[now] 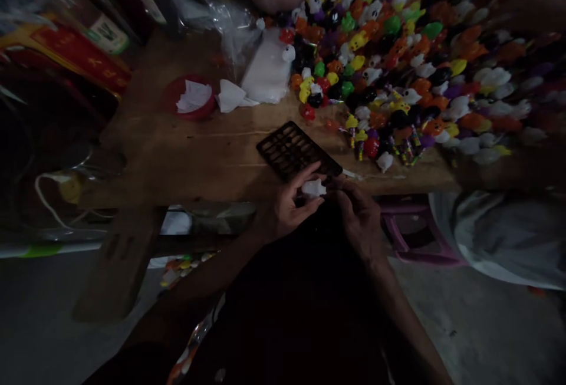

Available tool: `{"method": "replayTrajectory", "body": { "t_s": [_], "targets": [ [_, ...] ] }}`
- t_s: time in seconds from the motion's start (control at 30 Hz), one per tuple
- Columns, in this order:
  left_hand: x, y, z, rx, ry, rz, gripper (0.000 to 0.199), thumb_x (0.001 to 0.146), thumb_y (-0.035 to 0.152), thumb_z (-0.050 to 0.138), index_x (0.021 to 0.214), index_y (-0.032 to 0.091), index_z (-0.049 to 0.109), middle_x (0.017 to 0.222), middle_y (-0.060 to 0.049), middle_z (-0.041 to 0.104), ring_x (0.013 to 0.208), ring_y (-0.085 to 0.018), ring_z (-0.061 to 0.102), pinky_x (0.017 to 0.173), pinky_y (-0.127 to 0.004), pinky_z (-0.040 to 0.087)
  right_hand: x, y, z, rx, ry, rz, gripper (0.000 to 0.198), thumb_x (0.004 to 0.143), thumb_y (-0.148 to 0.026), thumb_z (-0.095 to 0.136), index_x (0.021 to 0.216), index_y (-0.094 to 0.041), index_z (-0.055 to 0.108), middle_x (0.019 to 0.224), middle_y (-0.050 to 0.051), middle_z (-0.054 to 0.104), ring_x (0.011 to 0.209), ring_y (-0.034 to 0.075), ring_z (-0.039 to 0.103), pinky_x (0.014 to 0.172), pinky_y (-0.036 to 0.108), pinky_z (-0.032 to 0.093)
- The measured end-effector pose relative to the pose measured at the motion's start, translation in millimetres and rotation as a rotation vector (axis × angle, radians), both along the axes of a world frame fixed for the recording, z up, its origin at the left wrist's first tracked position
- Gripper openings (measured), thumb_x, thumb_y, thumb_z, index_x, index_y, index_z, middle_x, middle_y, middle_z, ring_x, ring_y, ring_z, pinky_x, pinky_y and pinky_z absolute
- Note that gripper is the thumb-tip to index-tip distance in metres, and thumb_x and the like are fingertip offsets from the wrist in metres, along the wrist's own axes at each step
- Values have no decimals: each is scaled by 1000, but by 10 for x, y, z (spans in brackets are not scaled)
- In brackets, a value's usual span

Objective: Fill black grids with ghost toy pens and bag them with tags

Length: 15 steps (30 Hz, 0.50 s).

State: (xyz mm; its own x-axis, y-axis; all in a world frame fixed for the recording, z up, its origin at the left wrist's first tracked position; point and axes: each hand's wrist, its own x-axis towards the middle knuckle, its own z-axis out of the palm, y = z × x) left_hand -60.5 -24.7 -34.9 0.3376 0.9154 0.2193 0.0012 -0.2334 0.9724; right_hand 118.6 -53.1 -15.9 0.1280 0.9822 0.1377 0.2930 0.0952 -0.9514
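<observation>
Between the thumb and fingers of my left hand (294, 202) is a small white plastic figure (313, 188), held just off the table's front edge. My right hand (360, 214) is close beside it on the right, its fingers pinched together. What those fingers hold, if anything, is too dark to make out. Just beyond my hands a black slotted tray (296, 148) lies at a slant on the wooden table (198, 161). A thin white strip (352, 175) sticks out near the tray's right corner.
A large heap of colourful small plastic figures (389, 78) covers the table's right side. Behind the tray lie a white plastic bag stack (267, 72) and a red bowl (207, 109) with white paper slips. A purple stool (400, 240) and a grey sack (504, 237) stand below, at right.
</observation>
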Motion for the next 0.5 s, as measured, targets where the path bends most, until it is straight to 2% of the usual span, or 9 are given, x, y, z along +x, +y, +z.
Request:
{"method": "replayTrajectory", "body": {
  "t_s": [0.1,0.17,0.27,0.33,0.43,0.5],
  "targets": [
    [-25,-28,-50,5,22,-20,59,97,32,65,153,20,49,138,-12,68,117,-19,68,99,-28,56,-23,-102,-68,78,-62,-18,26,101,-37,57,114,-23,75,110,6,79,102,22,75,96,39,61],
    [-19,5,-78,-1,99,-16,53,97,37,63,147,20,55,133,-11,70,115,-21,70,100,-30,56,-43,-164,-111,117,-128,48,28,103,-34,53,116,-23,75,114,7,79,104,22,75,95,38,61],
    [16,181,-84,63,233,89,44,96,43,61,134,21,64,122,-9,74,110,-23,71,99,-34,56,38,-152,-174,172,-302,94,33,104,-29,47,123,-22,73,119,9,78,108,23,75,95,37,62],
    [18,382,-75,132,255,234,39,97,42,55,129,22,65,118,-8,74,105,-22,70,98,-34,56,211,-63,-204,217,-469,-29,34,102,-29,47,121,-19,74,116,12,79,102,25,76,91,38,62],
    [-35,719,-88,208,331,422,35,93,31,52,123,20,65,119,-9,73,110,-24,67,102,-37,53,554,174,-195,227,-679,-287,32,99,-30,52,111,-17,78,101,14,78,87,26,74,82,38,60],
    [-92,900,-121,235,439,435,35,88,27,53,119,18,67,118,-12,72,114,-27,65,108,-42,50,751,385,-119,191,-736,-290,27,98,-29,56,100,-17,80,92,12,77,81,24,71,77,36,58]
  ]
}}
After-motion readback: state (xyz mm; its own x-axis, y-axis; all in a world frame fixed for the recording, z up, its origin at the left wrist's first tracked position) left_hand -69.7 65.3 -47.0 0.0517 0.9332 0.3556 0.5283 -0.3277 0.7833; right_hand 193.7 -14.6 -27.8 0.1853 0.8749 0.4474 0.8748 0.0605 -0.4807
